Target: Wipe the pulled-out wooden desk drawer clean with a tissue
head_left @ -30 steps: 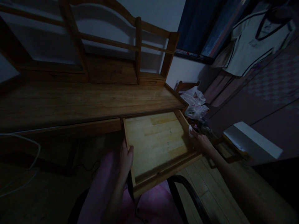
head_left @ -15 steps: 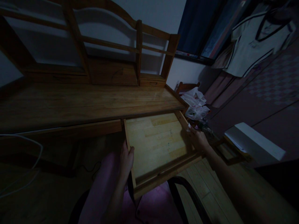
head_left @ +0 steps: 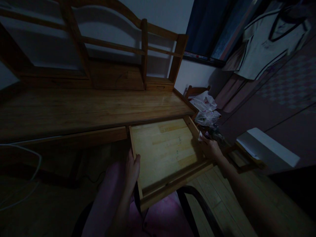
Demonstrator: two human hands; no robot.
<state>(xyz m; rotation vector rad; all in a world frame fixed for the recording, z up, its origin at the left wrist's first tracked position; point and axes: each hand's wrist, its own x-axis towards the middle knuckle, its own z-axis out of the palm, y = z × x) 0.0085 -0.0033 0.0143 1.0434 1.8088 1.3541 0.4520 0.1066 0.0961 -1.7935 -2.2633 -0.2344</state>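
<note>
A shallow wooden drawer (head_left: 163, 151) is pulled out from under the desk, over my lap. My left hand (head_left: 132, 167) grips the drawer's left side wall, thumb over the top edge and fingers hidden outside. At the right side wall, my right hand (head_left: 210, 147) presses a crumpled white tissue or cloth (head_left: 200, 136) against the wood. Its fingers are bent and closed round it, partly hidden by the dim light. Inside the drawer, the pale bottom board shows small dark markings.
The wooden desk top (head_left: 98, 105) carries a shelf unit at the back. Plastic bags (head_left: 206, 105) lie on a chair to the right, near a stool (head_left: 244, 154) with a white box. A white cable (head_left: 38, 164) hangs at left. A black chair armrest (head_left: 199, 197) curves below the drawer.
The view has shifted slightly. My right hand and the white tissue have moved a little down along the drawer's right wall; my left hand keeps its grip.
</note>
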